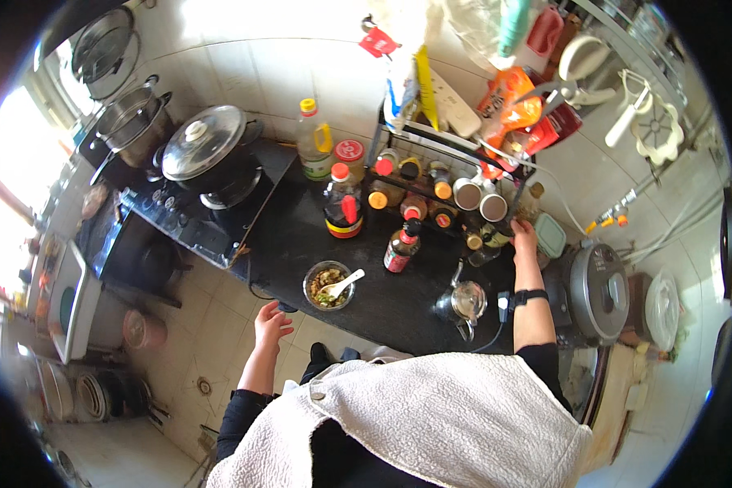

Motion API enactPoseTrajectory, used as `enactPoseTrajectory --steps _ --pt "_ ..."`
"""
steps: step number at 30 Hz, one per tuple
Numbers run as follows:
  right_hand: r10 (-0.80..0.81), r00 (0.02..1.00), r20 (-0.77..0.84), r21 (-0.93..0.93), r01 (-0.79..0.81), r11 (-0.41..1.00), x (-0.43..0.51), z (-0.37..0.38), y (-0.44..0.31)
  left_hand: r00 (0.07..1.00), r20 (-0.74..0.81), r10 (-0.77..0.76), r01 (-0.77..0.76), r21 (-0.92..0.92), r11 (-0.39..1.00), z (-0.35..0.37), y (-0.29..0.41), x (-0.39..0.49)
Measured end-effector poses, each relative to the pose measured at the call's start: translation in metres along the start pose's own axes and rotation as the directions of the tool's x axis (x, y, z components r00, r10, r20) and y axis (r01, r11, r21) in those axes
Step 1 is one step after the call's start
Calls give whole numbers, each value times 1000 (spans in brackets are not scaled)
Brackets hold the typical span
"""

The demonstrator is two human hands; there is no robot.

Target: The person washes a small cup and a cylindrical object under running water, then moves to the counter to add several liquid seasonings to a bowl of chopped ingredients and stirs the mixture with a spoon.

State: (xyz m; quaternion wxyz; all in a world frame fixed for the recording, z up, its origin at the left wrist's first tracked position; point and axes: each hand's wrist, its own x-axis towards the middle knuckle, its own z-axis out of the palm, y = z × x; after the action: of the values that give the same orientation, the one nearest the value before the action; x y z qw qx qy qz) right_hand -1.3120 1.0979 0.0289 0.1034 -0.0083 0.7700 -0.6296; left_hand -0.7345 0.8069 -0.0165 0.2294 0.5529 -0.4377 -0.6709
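My left hand (271,324) hangs in the air before the counter's front edge, fingers apart and holding nothing. Close to it on the black countertop (268,250) stands a clear bowl (308,293) of chopped food, with a white spoon (344,283) resting in it. My right hand (523,236) reaches to the right end of a black seasoning rack (396,183), beside a glass bottle (494,235) lying tilted. Its fingertips are partly hidden, so whether they grip anything is unclear. A dark sauce bottle (401,247) with a red cap stands between bowl and rack.
A metal kettle (468,300) with a cable beside it stands near my right forearm. Right of that is a grey electric cooker (598,293). Larger bottles (343,204) stand at the back. A lidded pot (204,146) sits on the gas stove (189,226) at left.
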Motion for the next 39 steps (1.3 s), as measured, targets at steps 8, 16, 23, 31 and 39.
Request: enactPoseTrajectory --steps 8,16,23,31,39 --pt "-154 963 -220 283 214 935 -78 -1 -62 999 44 14 -15 21 1000 7 1 15" --pt "-316 827 465 326 172 930 -213 109 -156 860 217 462 -500 174 848 58 104 99" --pt "-212 718 663 220 84 972 -290 170 -133 369 368 854 -910 331 250 196 226 230" --pt "25 807 590 22 -47 999 -328 158 -97 890 351 291 -338 80 938 276 244 275" --pt "43 783 620 -46 -18 999 -332 180 -97 688 226 690 -671 559 487 201 226 246"
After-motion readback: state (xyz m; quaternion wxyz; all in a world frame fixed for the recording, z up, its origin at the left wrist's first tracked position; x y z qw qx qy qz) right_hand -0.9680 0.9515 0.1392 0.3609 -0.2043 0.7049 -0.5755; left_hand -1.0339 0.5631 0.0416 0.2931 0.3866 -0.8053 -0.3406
